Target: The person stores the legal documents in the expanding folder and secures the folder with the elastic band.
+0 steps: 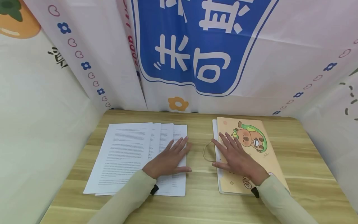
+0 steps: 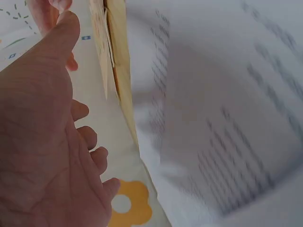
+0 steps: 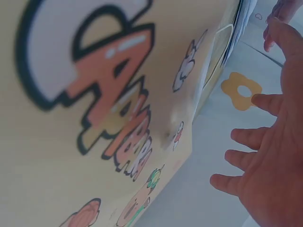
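- White printed paper sheets (image 1: 126, 152), overlapping, left-centre; left hand (image 1: 167, 158) over their right edge, fingers extended, gripping nothing.
- Flat peach cartoon-printed bag (image 1: 263, 158), right-centre, thin cord handle (image 1: 203, 152) leftward; right hand (image 1: 237, 158) over it, fingers splayed, nothing held.

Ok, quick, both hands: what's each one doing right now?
Left hand: open, holding nothing, over the printed sheets.
Right hand: open, holding nothing, over the peach cartoon folder.
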Demonstrator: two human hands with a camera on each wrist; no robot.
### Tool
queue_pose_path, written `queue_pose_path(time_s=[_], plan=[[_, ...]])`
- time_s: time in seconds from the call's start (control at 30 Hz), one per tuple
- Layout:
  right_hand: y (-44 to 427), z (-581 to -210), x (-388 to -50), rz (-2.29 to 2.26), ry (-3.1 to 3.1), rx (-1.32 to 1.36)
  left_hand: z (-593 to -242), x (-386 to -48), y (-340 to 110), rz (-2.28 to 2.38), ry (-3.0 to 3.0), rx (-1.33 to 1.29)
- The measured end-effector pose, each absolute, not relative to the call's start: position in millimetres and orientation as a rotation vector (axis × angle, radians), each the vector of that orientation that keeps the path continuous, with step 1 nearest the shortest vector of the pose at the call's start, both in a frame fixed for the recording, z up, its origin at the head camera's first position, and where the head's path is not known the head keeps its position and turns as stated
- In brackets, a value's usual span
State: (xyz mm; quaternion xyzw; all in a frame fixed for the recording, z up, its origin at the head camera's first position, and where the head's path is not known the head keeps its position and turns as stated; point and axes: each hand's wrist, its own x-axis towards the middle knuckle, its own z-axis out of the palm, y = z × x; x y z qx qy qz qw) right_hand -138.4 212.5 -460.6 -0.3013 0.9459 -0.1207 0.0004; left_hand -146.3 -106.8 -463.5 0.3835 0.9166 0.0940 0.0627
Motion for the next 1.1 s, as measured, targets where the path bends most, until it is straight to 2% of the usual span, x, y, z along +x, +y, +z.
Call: queue_pose_path(time_s=[0.57,0.83,1.1], plan=[[220.4,-466.6,-150.4,-0.401,2.867,-0.745,-469.2,-147.6,-74.5,0.32,2.703,0.985],[228.9,-468.6,-154.6,-0.425,2.81,-0.647,-471.8,-159.6,-44.9,0.288,2.7,1.033],[226.9,-470.9,-152.6,-0.463,2.798,-0.64,-475.3,-162.5,-25.2,0.327,2.667,0.962]])
